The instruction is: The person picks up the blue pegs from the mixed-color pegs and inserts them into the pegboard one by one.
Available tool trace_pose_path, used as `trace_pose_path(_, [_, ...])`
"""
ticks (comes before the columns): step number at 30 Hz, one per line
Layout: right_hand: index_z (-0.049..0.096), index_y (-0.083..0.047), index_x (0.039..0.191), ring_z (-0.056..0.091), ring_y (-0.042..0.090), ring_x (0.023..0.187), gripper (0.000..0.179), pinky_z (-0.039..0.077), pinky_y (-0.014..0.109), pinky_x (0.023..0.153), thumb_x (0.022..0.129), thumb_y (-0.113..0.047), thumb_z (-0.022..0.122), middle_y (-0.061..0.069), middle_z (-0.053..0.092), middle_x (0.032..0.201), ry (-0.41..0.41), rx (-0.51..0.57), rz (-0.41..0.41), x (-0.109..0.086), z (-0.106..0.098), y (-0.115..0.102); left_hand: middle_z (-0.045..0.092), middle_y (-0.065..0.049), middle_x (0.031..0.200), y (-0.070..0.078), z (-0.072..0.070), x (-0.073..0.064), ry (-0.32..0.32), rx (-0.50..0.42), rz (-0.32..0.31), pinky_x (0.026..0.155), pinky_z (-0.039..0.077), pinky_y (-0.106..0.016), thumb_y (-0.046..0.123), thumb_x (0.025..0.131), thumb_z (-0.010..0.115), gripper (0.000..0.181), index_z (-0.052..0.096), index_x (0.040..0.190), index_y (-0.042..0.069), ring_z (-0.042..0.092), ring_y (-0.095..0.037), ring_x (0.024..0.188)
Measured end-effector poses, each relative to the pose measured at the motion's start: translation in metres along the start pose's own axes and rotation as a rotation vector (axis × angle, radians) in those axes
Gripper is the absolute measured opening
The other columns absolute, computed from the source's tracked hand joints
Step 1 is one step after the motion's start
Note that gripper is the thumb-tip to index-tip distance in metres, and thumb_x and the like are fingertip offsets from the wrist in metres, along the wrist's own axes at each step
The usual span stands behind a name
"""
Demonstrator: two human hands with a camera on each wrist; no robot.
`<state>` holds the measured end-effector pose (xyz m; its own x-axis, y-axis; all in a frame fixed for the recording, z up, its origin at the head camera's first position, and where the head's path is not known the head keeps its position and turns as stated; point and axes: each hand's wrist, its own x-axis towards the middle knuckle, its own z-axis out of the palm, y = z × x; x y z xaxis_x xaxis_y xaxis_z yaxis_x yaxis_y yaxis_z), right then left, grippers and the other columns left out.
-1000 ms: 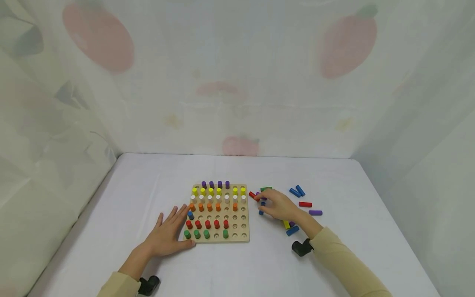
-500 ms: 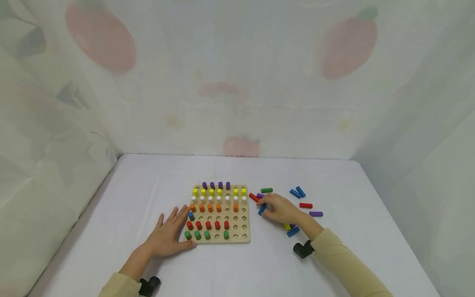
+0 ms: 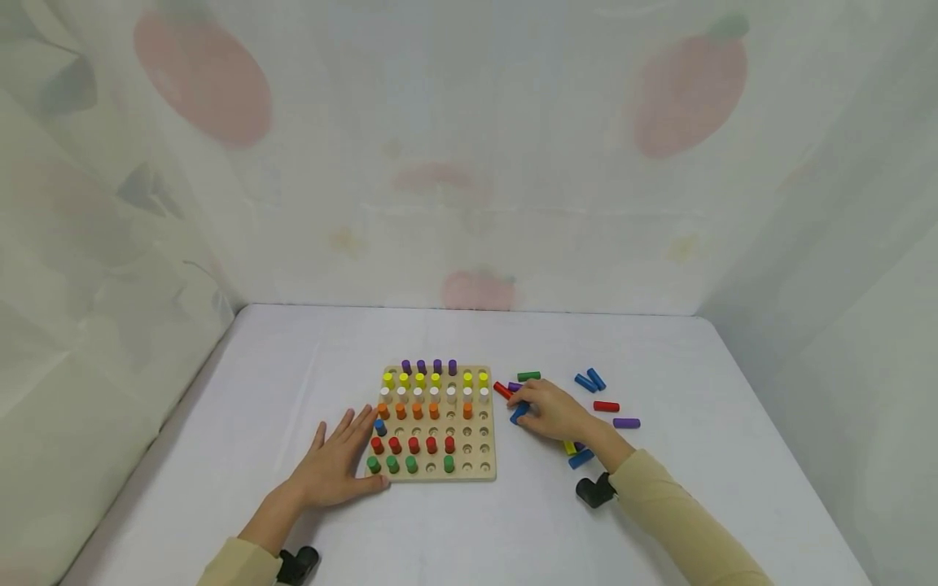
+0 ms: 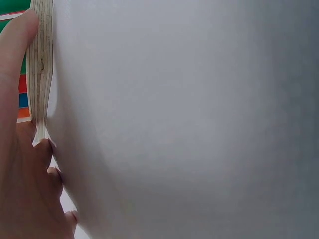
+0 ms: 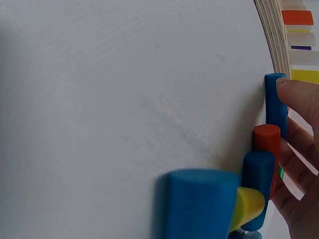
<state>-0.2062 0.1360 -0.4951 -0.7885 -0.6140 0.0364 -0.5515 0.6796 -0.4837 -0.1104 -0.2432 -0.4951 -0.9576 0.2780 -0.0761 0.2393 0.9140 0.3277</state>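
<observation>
A wooden pegboard (image 3: pixel 428 478) lies on the white table, with rows of coloured pegs standing in many of its holes. My left hand (image 3: pixel 333 464) rests along its left side, fingers spread and straight, the thumb at the near left corner. In the left wrist view the thumb (image 4: pixel 22 40) touches the board's layered edge (image 4: pixel 42 64). Just right of the board, my right hand (image 3: pixel 554 409) pinches a blue peg (image 3: pixel 519 413). The right wrist view shows that peg (image 5: pixel 275 104) under the thumb (image 5: pixel 294 94), the other fingers curled behind it.
Around the right hand lie loose pegs: a red peg (image 3: pixel 502 391), a green peg (image 3: pixel 528 376), a yellow peg (image 3: pixel 569 447) and a blue peg (image 3: pixel 581 458). Farther right are two blue pegs, a red peg (image 3: pixel 606 406) and a purple peg (image 3: pixel 626 423). Fabric walls surround the table.
The right hand's fingers have come down and closed on the blue peg, which has tilted from its earlier angle. The left hand stays at the board's side.
</observation>
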Motion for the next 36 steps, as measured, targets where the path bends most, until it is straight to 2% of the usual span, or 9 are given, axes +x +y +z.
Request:
trace_pose_path(9, [0.066, -0.022, 0.107, 0.05, 0.007, 0.09, 0.025, 0.05, 0.025, 0.084, 0.082, -0.022, 0.069, -0.007, 0.057, 0.101, -0.002, -0.008, 0.032, 0.0033, 0.003, 0.0023, 0.021, -0.006, 0.153, -0.0005, 0.0018, 0.0003, -0.003, -0.002, 0.002, 0.105, 0.006, -0.067, 0.076, 0.067, 0.057, 0.107, 0.021, 0.148, 0.017, 0.016, -0.036, 0.14])
trace_pose_path(16, [0.066, -0.023, 0.104, 0.047, 0.006, 0.082, 0.021, 0.049, 0.021, 0.078, 0.083, -0.02, 0.069, -0.008, 0.054, 0.096, -0.013, 0.009, 0.052, 0.0041, 0.0035, 0.0065, 0.021, -0.006, 0.153, -0.0011, 0.0023, 0.0003, -0.005, -0.005, 0.001, 0.105, 0.005, -0.067, 0.077, 0.067, 0.056, 0.108, 0.021, 0.148, 0.016, 0.015, -0.036, 0.14])
trace_pose_path(30, [0.065, -0.024, 0.1, 0.045, 0.006, 0.079, 0.018, 0.048, 0.019, 0.076, 0.084, -0.019, 0.068, -0.011, 0.05, 0.088, -0.004, 0.005, 0.05, 0.0059, 0.0045, 0.0046, 0.02, -0.006, 0.153, -0.0015, 0.0016, -0.0002, -0.002, -0.012, 0.002, 0.105, 0.004, -0.067, 0.075, 0.067, 0.058, 0.107, 0.02, 0.148, 0.016, 0.014, -0.035, 0.14])
trace_pose_path(36, [0.065, -0.023, 0.101, 0.047, 0.006, 0.082, 0.018, 0.048, 0.022, 0.08, 0.084, -0.02, 0.068, -0.009, 0.053, 0.093, -0.012, 0.014, 0.051, 0.0057, 0.0044, 0.0055, 0.02, -0.006, 0.153, -0.0014, 0.0022, -0.0007, 0.001, -0.015, 0.005, 0.105, 0.003, -0.066, 0.074, 0.067, 0.058, 0.107, 0.02, 0.148, 0.015, 0.014, -0.036, 0.14])
